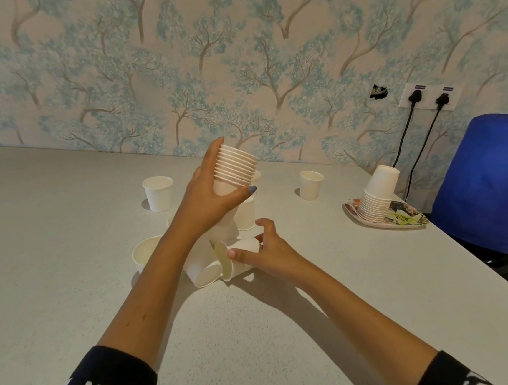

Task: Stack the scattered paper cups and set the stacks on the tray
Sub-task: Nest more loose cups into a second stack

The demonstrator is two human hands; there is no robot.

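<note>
White stack gripped aloft in your left hand, ready for the tipped cup your right hand pinches.

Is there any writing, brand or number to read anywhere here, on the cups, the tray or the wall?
No text can be read.
Wall socket plate: two small blue labels, too small and blurred to read.
Paper cups: plain white, no print showing.
Tray: flower pattern only, no words showing.

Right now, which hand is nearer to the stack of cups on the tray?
The right hand. It is low over the table, gripping a tipped cup, left of the tray stack. The left hand is further left, holding its own stack up.
</note>
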